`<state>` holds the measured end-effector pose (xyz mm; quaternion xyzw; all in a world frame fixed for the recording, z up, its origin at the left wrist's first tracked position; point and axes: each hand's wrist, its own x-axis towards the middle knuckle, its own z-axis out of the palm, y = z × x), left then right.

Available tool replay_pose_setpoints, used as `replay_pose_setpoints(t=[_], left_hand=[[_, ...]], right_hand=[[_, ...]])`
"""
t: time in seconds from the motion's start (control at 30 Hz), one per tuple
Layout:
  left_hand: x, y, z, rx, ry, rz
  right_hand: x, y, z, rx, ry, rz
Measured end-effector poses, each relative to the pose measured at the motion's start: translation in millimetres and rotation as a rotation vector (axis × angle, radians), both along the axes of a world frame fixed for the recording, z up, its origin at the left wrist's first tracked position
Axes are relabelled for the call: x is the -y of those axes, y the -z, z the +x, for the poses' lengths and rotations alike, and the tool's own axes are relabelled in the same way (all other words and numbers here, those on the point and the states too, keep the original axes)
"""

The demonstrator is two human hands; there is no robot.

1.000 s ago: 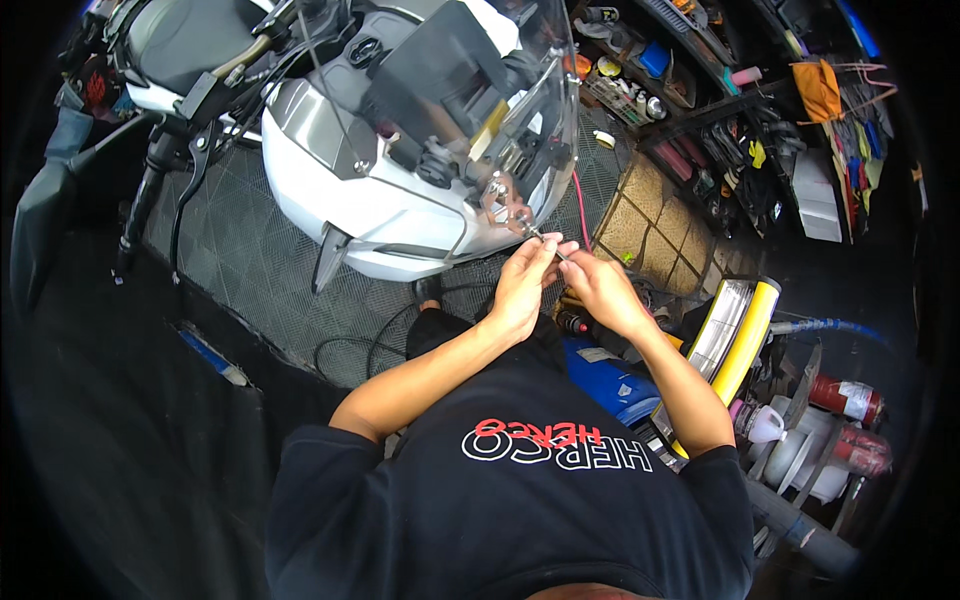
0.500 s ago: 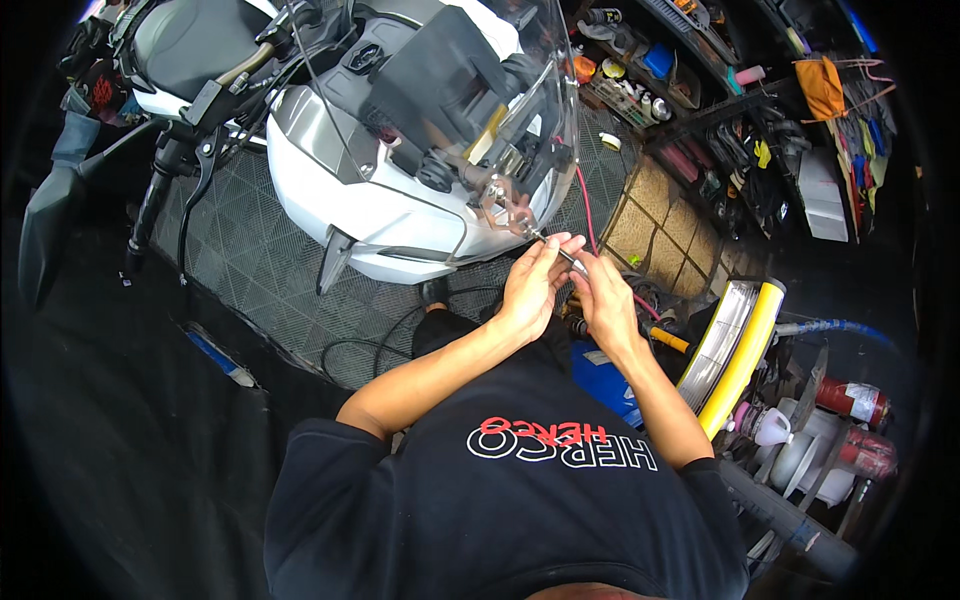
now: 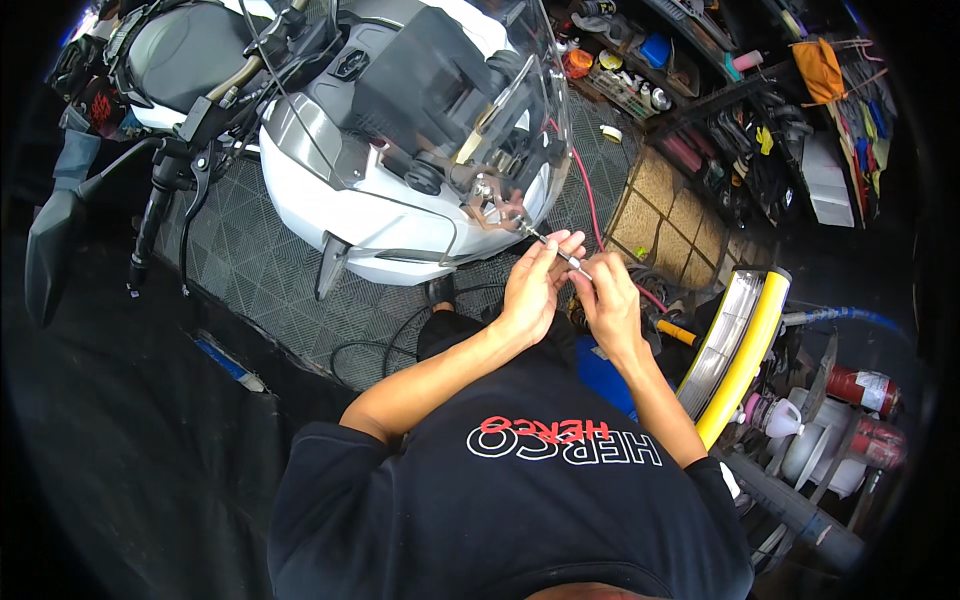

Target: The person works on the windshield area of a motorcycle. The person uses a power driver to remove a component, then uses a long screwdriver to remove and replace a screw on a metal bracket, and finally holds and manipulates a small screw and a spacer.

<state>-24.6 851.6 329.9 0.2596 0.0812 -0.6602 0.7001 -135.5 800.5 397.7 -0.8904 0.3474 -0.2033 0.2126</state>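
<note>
In front of me, a slim metal rod-shaped tool (image 3: 567, 257) slants from between my hands toward the front of a white motorcycle (image 3: 370, 225). Its far tip meets small metal fittings (image 3: 515, 222) by the clear windscreen (image 3: 535, 130); its exact kind I cannot make out. My left hand (image 3: 535, 285) steadies the shaft between thumb and fingers, palm turned inward. Pinched round the near end is my right hand (image 3: 612, 300), its fingers bent. Between the two hands a short silvery part of the tool shows.
Right of me stands a yellow-edged lamp panel (image 3: 740, 350), with red canisters (image 3: 862, 390) beyond it. A red hose (image 3: 588, 195) and black cable (image 3: 370, 345) lie on the tiled floor (image 3: 250, 240). The handlebar lever and mirror (image 3: 60, 235) jut out at left. Loaded shelves (image 3: 690, 110) line the far right.
My right fingers have curled back along the tool, and more of its near end shows between my hands. The left hand stays almost in place. The whole view has shifted slightly.
</note>
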Motion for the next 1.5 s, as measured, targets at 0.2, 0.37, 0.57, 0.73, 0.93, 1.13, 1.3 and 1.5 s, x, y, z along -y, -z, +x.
replay_pose_setpoints(t=[0.2,0.37,0.57,0.73,0.93,1.13,1.3,1.5], left_hand=[[-1.0,8.4,3.8,-0.003,0.008,0.058],[-3.0,8.7,-1.5,0.0,-0.031,0.058],[1.5,9.4,0.3,-0.071,-0.089,0.066],[5.7,14.2,5.2,-0.286,-0.096,0.169],[5.5,18.7,0.8,-0.404,-0.163,0.038],[4.0,21.4,2.9,-0.376,-0.182,-0.025],[2.0,20.0,7.4,-0.383,-0.135,-0.043],[4.0,14.8,8.0,-0.362,-0.136,0.09]], right_hand=[[-2.0,-7.4,4.5,0.128,0.204,0.327],[6.1,-11.8,1.8,-0.008,0.35,0.697],[1.0,-1.6,2.7,0.057,0.211,0.518],[-1.0,1.9,2.7,0.021,0.037,0.059],[-1.7,3.4,4.7,0.035,0.168,0.369],[-9.2,5.4,10.1,-0.019,0.011,0.181],[-3.9,3.5,8.4,-0.133,0.021,0.073],[1.1,11.4,10.3,-0.013,0.05,0.169]])
